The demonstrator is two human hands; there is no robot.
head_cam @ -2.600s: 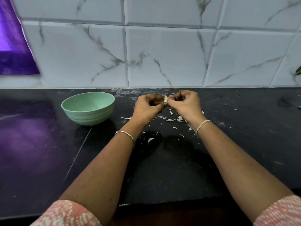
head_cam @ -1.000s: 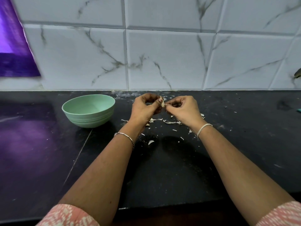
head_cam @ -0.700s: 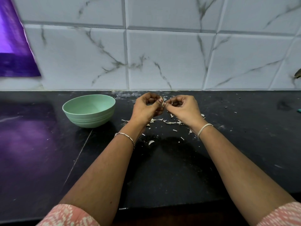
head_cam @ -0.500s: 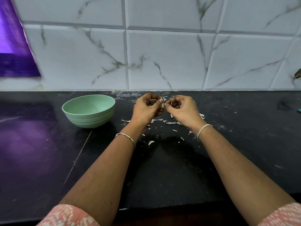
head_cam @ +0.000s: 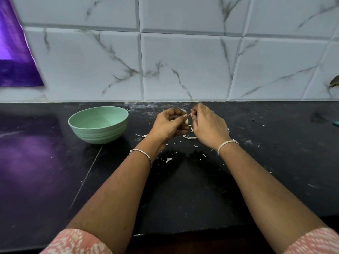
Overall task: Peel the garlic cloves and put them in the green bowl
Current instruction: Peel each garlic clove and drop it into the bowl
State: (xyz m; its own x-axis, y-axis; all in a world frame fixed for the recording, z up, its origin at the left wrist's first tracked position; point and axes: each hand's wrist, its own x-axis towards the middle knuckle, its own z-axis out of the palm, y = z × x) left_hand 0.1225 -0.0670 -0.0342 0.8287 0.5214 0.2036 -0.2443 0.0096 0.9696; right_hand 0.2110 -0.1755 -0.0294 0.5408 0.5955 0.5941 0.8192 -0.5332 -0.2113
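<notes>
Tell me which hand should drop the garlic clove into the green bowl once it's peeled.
Left, probably. The left hand pinches the garlic clove and is nearer the green bowl; the right hand only picks at its skin.

Your forearms extend forward and converge. Your left hand (head_cam: 169, 124) and right hand (head_cam: 208, 126) are held close together, knuckles toward you. The left thumb and curled fingers pinch the garlic clove (head_cam: 187, 121). The right fingertips (head_cam: 194, 112) pinch at its upper end (exact contact too small to resolve).
</notes>
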